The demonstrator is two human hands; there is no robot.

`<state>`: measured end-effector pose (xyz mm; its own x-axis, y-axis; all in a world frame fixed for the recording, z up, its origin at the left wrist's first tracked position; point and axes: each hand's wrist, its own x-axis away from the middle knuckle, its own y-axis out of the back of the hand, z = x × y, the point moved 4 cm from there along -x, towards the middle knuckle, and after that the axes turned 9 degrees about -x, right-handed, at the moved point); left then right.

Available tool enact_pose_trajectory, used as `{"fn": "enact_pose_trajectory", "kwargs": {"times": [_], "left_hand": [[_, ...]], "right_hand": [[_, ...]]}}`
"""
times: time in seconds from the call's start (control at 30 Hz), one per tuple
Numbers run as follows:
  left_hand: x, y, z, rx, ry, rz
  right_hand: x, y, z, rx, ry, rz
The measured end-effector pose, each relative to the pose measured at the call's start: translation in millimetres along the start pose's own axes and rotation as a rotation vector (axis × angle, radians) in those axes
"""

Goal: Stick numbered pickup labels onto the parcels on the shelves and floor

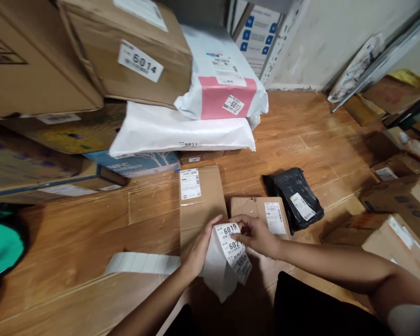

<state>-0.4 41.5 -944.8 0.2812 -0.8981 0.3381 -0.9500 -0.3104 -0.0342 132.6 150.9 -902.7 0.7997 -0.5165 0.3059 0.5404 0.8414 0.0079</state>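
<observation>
A strip of printed number labels [235,249], with 6019 at its top, hangs between my two hands. My right hand [259,237] pinches the strip at its upper right edge. My left hand [198,252] holds the strip's left side, its fingers partly hidden. Below it hangs a white sheet [217,275], perhaps part of the same strip; I cannot tell. White label tape [143,262] trails out to the left over a box. Under my hands lie a long brown box [201,217] and a smaller brown box [247,205], both bearing shipping labels.
A black plastic parcel [294,191] lies to the right. Ahead on the left are stacked a box marked 6014 [140,60], a pink and white parcel [227,93] and a white parcel [182,130]. More boxes [399,196] line the right. A green item [2,247] is far left.
</observation>
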Motion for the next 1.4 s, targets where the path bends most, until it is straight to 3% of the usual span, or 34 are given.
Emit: {"fn": "enact_pose_trajectory", "kwargs": {"times": [0.1, 0.23, 0.33, 0.43, 0.53, 0.67, 0.77, 0.93, 1.1, 1.23, 1.3, 1.4], "left_hand": [[6, 19.0, -4, 0.128, 0.007, -0.171], [13, 35.8, -1, 0.133, 0.007, -0.199], [29, 42.8, 15, 0.066, -0.014, -0.185], [56, 41.8, 54, -0.01, 0.037, -0.077], [86, 35.8, 112, -0.066, 0.137, 0.037], [108, 30.2, 179, -0.129, 0.239, -0.082], [106, 26.1, 203, -0.168, 0.282, -0.195], [94, 24.8, 209, -0.328, 0.196, -0.052], [100, 49.7, 212, -0.663, -0.056, 0.036], [106, 69.2, 214, -0.918, -0.238, 0.022], [108, 76.5, 206, -0.934, -0.293, -0.056], [110, 87.2, 174, -0.779, -0.331, -0.213]], "right_hand": [[-10, -17, 6, -0.082, -0.083, -0.009], [-18, -36, 13, -0.05, -0.089, -0.046], [-14, -52, -1, -0.08, -0.077, -0.132], [10, -80, -45, -0.169, -0.227, -0.146], [39, -109, -101, -0.11, -0.282, -0.238], [56, -135, -167, -0.035, -0.233, -0.409], [50, -141, -196, -0.018, -0.17, -0.492], [30, -129, -214, -0.113, -0.071, -0.719], [14, -128, -224, -0.175, -0.057, -0.859], [23, -138, -221, -0.238, -0.058, -1.043], [26, -148, -213, -0.2, -0.072, -0.954], [21, -164, -183, -0.105, -0.126, -0.643]]}}
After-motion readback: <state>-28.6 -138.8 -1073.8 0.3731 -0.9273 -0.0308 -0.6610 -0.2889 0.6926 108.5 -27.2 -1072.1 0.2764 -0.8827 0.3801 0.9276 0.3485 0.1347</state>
